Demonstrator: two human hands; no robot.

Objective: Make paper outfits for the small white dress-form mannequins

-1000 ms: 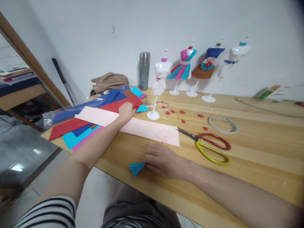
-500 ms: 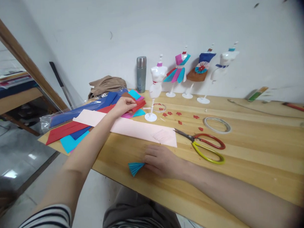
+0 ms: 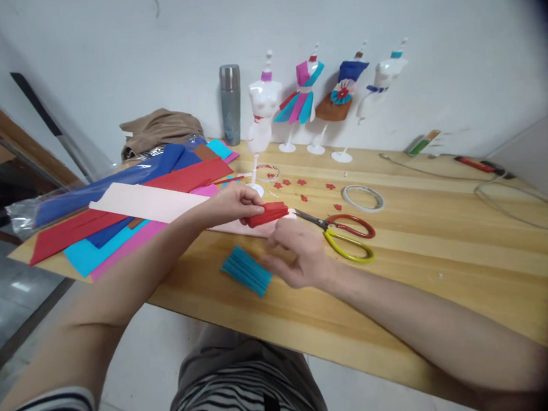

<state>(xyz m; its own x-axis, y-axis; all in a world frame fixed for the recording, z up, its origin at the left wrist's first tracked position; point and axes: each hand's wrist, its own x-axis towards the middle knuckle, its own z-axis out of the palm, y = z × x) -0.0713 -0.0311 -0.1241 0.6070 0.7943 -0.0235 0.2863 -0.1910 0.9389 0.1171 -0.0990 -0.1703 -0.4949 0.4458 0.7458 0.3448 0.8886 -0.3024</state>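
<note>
"If you start at the left of the wooden table (image 3: 401, 255), what is there?"

"A folded red strip (image 3: 68, 233) over blue and magenta ones, then the pale pink strip (image 3: 152, 201) lying across the pile."

"And the left hand (image 3: 232, 204)?"

"Fingers and thumb pinch one end of the pleated red piece (image 3: 273, 213), holding it over the pink strip. Nearer the table's front edge, the pleated teal piece (image 3: 247, 271) lies flat."

"Is the right hand (image 3: 302, 252) gripping anything?"

"No, its thumb and fingers are parted, just beside the teal piece. I can't tell whether it touches the red one."

"Farther right?"

"The scissors (image 3: 329, 225), blades toward the hands, then the tape roll (image 3: 380, 202)."
</note>
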